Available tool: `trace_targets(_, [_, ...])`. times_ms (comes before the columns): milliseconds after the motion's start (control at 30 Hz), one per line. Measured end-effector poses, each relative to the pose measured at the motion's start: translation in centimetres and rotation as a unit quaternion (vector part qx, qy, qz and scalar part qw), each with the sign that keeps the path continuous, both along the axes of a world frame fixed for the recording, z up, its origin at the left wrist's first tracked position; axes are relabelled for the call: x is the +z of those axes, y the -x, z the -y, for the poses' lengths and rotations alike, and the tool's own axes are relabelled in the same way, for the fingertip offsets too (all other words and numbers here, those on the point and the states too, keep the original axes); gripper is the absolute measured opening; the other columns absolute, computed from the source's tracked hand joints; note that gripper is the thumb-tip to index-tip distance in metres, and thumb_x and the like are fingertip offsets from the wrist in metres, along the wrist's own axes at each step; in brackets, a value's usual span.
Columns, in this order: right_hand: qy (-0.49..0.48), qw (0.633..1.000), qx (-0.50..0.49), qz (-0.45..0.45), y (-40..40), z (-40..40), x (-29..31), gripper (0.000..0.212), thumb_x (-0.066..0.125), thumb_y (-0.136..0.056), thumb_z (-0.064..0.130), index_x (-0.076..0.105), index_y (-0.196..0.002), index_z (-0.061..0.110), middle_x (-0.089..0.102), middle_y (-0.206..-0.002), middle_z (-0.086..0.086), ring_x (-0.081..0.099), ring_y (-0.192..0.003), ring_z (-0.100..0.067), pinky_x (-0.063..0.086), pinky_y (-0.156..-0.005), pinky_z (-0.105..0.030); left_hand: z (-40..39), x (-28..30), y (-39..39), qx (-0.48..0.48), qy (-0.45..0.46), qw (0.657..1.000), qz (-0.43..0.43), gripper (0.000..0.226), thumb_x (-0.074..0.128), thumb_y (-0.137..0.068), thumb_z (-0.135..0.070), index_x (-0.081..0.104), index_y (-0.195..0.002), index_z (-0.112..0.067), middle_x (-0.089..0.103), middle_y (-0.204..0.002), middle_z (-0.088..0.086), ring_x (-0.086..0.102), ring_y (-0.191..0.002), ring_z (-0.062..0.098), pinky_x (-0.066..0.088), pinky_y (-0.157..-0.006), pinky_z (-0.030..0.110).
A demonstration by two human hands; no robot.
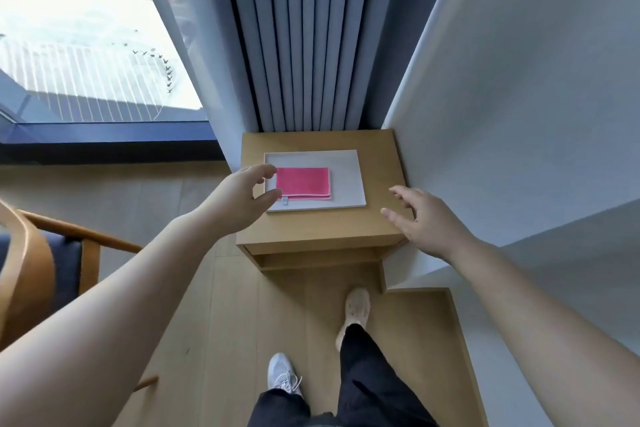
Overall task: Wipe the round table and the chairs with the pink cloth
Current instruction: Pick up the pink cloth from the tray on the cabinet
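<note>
one pink cloth (303,183) lies folded flat in a rectangle, its long axis running left to right, on the left part of one white tray (346,184). a small pale tag shows at the cloth's near left corner; any writing on it is too small to read. the tray sits on one small wooden counter (311,229) tucked between grey curtains (298,35) and a wall. the left hand (239,198) hovers at the cloth's left edge, its grip released, thumb and fingers curved apart and holding nothing. the right hand (419,218) is over the counter's right edge, fingers spread, grip released. one wooden chair (31,263) with a dark seat stands at the left. two shoes show on the floor.
</note>
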State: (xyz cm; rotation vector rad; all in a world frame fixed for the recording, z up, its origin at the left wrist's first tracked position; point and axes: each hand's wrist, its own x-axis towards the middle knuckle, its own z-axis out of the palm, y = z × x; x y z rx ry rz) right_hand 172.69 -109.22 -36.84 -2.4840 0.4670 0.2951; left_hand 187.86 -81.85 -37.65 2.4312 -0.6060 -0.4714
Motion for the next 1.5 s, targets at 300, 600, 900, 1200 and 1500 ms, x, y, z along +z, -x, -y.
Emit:
trace_targets(300, [-0.01,0.995,0.092,-0.044,-16.1,6.2,-7.5,0.054,0.051,-0.1,0.035,0.036,-0.149,0.019,0.039,-0.152,-0.004,0.04,-0.137,-0.021,0.037,-0.108,-0.038,5.3,-6.4,-9.1,0.034,-0.067,0.997,-0.018,0.042,0.058,-0.094,-0.03,0.051,-0.134,-0.019,0.057,-0.13,-0.002,0.053,-0.118,0.016,0.044,-0.096,0.031])
trace_targets(600, [0.011,0.975,0.152,-0.16,-26.6,7.2,-18.1,0.054,0.05,-0.1,0.027,0.033,-0.15,0.014,0.032,-0.155,-0.01,0.033,-0.141,-0.025,0.028,-0.112,-0.035,7.1,-16.5,-17.9,0.03,-0.132,0.989,-0.059,0.038,0.054,-0.096,-0.019,0.053,-0.134,-0.014,0.055,-0.133,0.004,0.056,-0.117,0.023,0.046,-0.096,0.036])
trace_targets(900, [0.082,0.963,0.156,-0.204,-32.2,5.2,-30.8,0.029,0.049,-0.098,0.019,0.052,-0.125,0.009,0.049,-0.125,-0.012,0.053,-0.109,-0.032,0.048,-0.086,-0.039,10.1,-29.6,-25.4,-0.083,-0.204,0.974,-0.057,0.043,0.052,-0.093,-0.007,0.051,-0.135,-0.015,0.05,-0.137,0.006,0.048,-0.123,0.026,0.048,-0.092,0.041])
trace_targets(1200, [0.125,0.963,0.155,-0.179,-33.7,4.2,-35.7,0.019,0.051,-0.091,0.002,0.058,-0.109,0.007,0.051,-0.114,-0.013,0.049,-0.109,-0.033,0.044,-0.082,-0.037,11.0,-35.2,-26.7,-0.119,-0.238,0.963,-0.044,0.04,0.048,-0.087,0.001,0.059,-0.122,-0.015,0.056,-0.114,0.009,0.051,-0.11,0.031,0.043,-0.077,0.034])
trace_targets(1500, [0.048,0.98,0.121,-0.153,-35.7,3.4,-27.0,0.011,0.058,-0.089,0.009,0.067,-0.092,0.014,0.061,-0.096,-0.007,0.058,-0.086,-0.029,0.051,-0.074,-0.037,10.4,-25.9,-28.3,-0.109,-0.166,0.976,-0.088,0.021,0.051,-0.092,-0.009,0.067,-0.104,-0.014,0.053,-0.1,0.006,0.058,-0.088,0.03,0.048,-0.074,0.035])
